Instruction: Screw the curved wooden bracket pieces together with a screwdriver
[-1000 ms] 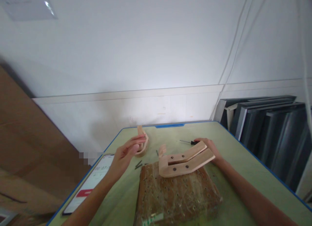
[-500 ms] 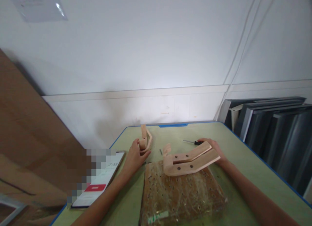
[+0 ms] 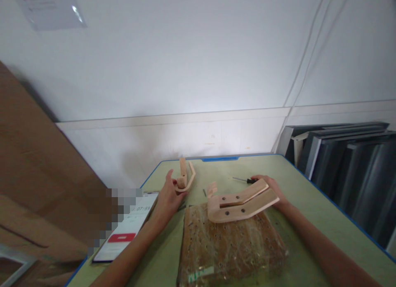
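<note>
My left hand (image 3: 168,198) is closed on a small pale wooden piece (image 3: 189,180) with bent arms and a block at its base. The thumb presses its near side, and one finger sticks up away from it. My right hand (image 3: 270,186) is closed round the dark handle of a screwdriver (image 3: 243,179), its shaft lying low over the table and pointing left. Part of that hand is hidden behind a larger wooden assembly (image 3: 230,215) with two bent arms and dark screw heads. This assembly rests on a tape-wrapped brown board (image 3: 232,250) full of small holes.
The green table (image 3: 318,212) has a blue edge and meets a white wall. A phone or tablet (image 3: 126,233) lies by my left forearm. One small dark screw-like piece (image 3: 204,192) is near the assembly. Dark panels (image 3: 349,171) stand at right, brown cardboard (image 3: 40,163) at left.
My left hand has shifted its grip: one finger has lifted off, and the small wooden piece has turned a little. The right hand and screwdriver stay nearly still.
</note>
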`<state>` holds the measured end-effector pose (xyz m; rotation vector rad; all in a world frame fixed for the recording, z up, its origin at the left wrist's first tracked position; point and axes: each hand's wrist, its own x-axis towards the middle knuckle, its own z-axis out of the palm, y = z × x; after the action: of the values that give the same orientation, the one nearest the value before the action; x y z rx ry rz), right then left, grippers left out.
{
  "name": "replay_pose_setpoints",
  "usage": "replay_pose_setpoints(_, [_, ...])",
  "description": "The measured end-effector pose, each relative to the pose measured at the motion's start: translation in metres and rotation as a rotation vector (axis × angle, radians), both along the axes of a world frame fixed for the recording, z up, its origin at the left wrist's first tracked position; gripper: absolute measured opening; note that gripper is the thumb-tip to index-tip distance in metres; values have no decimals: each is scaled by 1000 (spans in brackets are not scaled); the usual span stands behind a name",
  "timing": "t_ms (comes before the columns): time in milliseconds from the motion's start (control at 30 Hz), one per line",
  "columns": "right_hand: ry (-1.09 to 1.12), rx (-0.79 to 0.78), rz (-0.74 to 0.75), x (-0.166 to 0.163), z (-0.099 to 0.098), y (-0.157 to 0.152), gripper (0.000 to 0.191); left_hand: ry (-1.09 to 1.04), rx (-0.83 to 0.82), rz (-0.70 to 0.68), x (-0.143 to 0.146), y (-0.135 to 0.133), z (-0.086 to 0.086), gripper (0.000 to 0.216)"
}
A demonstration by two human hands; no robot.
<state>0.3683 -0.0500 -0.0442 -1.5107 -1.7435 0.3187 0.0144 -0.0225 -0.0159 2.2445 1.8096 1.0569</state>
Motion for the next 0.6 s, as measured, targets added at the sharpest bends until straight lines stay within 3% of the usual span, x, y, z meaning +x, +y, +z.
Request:
replay_pose_setpoints(267, [-56, -73, 54, 4, -6, 9, 27, 10, 139, -32, 1, -10, 13, 73])
replay_pose_setpoints(600, [185, -76, -11, 3, -2, 9, 27, -122, 254, -36, 8, -29, 24, 71])
